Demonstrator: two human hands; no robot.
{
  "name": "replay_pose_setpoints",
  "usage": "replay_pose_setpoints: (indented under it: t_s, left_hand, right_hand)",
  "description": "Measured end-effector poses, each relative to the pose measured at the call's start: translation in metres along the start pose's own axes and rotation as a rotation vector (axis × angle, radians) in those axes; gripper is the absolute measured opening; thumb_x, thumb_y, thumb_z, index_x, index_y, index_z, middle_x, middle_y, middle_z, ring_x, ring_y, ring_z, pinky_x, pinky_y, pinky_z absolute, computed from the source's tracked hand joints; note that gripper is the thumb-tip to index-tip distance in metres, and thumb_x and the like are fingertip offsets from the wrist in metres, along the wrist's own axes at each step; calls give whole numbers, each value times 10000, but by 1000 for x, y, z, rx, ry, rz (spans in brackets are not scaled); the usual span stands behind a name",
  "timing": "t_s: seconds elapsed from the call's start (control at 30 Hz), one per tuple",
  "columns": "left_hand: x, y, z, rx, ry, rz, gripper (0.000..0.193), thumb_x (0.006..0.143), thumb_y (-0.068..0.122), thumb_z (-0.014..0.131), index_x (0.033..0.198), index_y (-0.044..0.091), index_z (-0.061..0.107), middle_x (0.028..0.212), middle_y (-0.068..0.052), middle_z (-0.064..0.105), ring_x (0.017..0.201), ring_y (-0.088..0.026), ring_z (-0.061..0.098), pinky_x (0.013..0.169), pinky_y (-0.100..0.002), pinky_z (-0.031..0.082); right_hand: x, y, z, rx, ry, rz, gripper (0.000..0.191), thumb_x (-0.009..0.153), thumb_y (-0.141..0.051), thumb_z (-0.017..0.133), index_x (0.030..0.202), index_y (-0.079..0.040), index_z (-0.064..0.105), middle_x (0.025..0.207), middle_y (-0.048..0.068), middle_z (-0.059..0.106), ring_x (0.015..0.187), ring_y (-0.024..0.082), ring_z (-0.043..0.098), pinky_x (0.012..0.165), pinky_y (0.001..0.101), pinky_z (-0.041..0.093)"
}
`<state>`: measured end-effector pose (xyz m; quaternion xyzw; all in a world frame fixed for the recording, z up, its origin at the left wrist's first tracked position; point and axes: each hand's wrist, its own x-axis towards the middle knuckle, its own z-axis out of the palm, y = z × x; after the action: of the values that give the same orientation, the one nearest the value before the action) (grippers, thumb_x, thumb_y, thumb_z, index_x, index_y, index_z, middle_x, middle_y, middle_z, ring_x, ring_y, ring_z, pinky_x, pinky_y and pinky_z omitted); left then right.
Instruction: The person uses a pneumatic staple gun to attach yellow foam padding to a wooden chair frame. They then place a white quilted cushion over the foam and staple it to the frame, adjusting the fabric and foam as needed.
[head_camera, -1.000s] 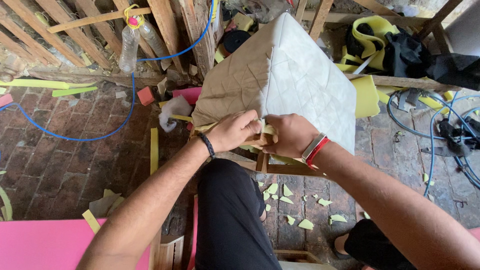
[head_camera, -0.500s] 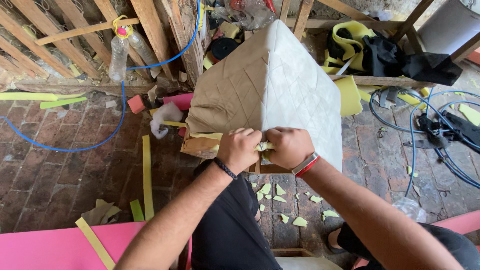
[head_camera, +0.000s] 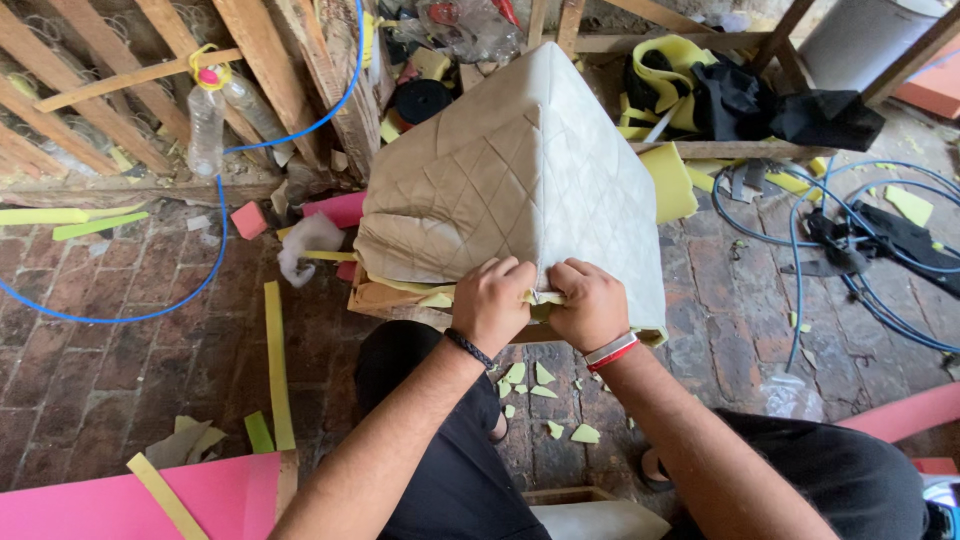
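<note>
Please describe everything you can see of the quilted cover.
The cover is cream fabric stitched in a diamond pattern, pulled over a box-like block with one corner pointing up. Its lower edge wrinkles over yellow foam. The left hand and right hand both grip that edge at the near corner.

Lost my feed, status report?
Both hands, left hand and right hand, gripping quilted cover at its lower corner. Yellow foam pokes out beneath.

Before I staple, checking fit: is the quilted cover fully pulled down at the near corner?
No: quilted cover is bunched; yellow foam shows below its hem beside left hand.
</note>
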<state>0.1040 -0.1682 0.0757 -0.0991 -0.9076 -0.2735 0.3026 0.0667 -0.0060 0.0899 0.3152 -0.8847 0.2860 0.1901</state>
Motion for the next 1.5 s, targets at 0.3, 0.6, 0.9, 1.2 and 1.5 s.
replay_pose_setpoints:
  t_s: [0.3, 0.6, 0.9, 1.2, 1.5]
  left_hand:
    - [1, 16, 15, -51, 20, -30, 205, 760, -7, 699, 757, 113, 534, 727, -44, 603, 687, -273, 636, 551, -416, 480]
    - [-17, -13, -27, -32, -11, -220, 252, 777, -55, 675, 703, 89, 481, 681, -50, 573, 599, -246, 595, 519, -394, 425]
    - [-49, -30, -31, -84, 53, -163, 257, 836, -49, 719, 778, 78, 503, 753, -67, 556, 688, -218, 581, 642, -332, 440]
    - [-81, -63, -19, 112, 3, -64, 238, 882, -50, 707, 800, 60, 513, 825, -81, 608, 754, -251, 623, 684, -342, 465]
    - [-58, -73, -4, 247, -115, -368, 343, 848, 31, 741, 1104, -19, 518, 968, -185, 600, 875, -311, 605, 816, -377, 479]
  right_hand:
    - [-11, 27, -4, 129, -29, 6, 247, 682, -18, 773, 806, -84, 570, 802, 63, 613, 758, 290, 637, 635, 390, 530]
    - [-6, -13, 18, 312, 5, -47, 234, 768, -5, 735, 819, -109, 532, 817, 78, 568, 810, 310, 604, 676, 411, 502]
    - [-35, -30, -9, 416, -16, -11, 397, 674, 9, 752, 1008, -164, 623, 1006, 83, 584, 954, 321, 611, 816, 397, 516]
    - [-105, 29, -80, 421, -239, 313, 354, 861, -241, 808, 1180, -148, 686, 1294, 102, 587, 1157, 267, 637, 1018, 380, 546]
    - [-310, 296, -358, -384, 258, 990, 430, 799, -323, 832, 1144, -85, 736, 1213, 207, 598, 1119, 362, 600, 991, 422, 492]
